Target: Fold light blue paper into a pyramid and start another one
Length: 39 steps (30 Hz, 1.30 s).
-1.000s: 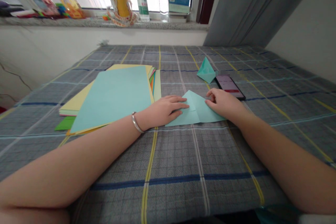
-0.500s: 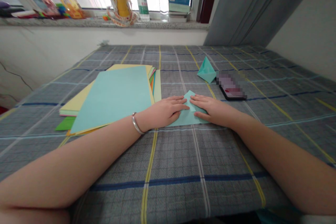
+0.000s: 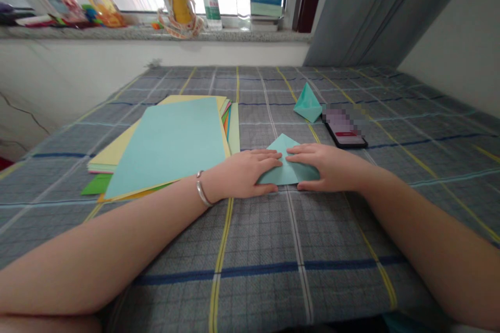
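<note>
A light blue folded sheet of paper (image 3: 288,170), pointed at its far end, lies on the checked cloth between my two hands. My left hand (image 3: 250,171) rests on the paper's left side, fingers stretched over it and thumb by the near edge. On the right side, my right hand (image 3: 326,167) lies with its fingers extended across the sheet and its thumb at the near edge. Both hands are open. The paper's outer corners are partly hidden under them. A silver bangle (image 3: 202,191) circles my left wrist. Further back stands a folded blue paper shape (image 3: 308,104).
A stack of coloured paper (image 3: 175,140), light blue on top, lies left of my hands. A phone (image 3: 346,130) sits at the back right. The checked cloth (image 3: 258,239) covers the surface. Bottles, packets and boxes line the windowsill (image 3: 136,33).
My hands have drawn slightly apart and towards me, with the thumbs now at the paper's near edge. More of the folded paper's point and middle shows.
</note>
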{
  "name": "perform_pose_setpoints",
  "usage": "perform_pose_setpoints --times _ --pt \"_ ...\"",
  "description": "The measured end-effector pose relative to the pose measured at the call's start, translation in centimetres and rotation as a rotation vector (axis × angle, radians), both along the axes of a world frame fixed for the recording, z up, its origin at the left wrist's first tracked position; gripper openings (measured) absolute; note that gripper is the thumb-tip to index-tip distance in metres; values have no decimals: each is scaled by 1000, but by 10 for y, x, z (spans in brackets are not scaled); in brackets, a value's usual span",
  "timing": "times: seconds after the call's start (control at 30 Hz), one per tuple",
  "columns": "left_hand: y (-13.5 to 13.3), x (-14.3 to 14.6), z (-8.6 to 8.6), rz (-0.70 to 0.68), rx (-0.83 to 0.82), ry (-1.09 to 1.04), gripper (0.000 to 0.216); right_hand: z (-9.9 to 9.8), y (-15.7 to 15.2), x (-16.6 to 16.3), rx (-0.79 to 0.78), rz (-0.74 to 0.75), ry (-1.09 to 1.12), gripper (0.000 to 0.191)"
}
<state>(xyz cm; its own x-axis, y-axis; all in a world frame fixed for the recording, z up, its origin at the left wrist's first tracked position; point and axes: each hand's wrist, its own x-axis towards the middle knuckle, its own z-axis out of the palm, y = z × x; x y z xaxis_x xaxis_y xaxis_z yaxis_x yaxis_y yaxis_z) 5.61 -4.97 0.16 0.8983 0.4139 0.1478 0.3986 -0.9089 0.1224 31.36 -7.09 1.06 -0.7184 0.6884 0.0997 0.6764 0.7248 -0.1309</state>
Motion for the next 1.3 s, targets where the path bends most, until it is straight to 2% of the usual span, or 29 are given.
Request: perform_pose_setpoints --times 0.2,0.43,0.7,0.83,1.07,1.3 --pt "-4 2 3 42 -38 -47 43 6 -5 -3 9 -7 -9 50" --pt "-7 2 6 99 -61 -51 39 8 -6 -3 1 -10 -1 39" --pt "-12 4 4 45 152 30 31 13 -9 -4 44 38 -11 28" --pt "-16 5 2 64 260 32 25 14 -8 -6 59 83 -6 23" --pt "-13 7 4 220 255 12 27 14 -12 -8 119 8 -35 23" --pt "-12 7 4 199 277 7 28 15 -16 -14 153 -5 -133 22"
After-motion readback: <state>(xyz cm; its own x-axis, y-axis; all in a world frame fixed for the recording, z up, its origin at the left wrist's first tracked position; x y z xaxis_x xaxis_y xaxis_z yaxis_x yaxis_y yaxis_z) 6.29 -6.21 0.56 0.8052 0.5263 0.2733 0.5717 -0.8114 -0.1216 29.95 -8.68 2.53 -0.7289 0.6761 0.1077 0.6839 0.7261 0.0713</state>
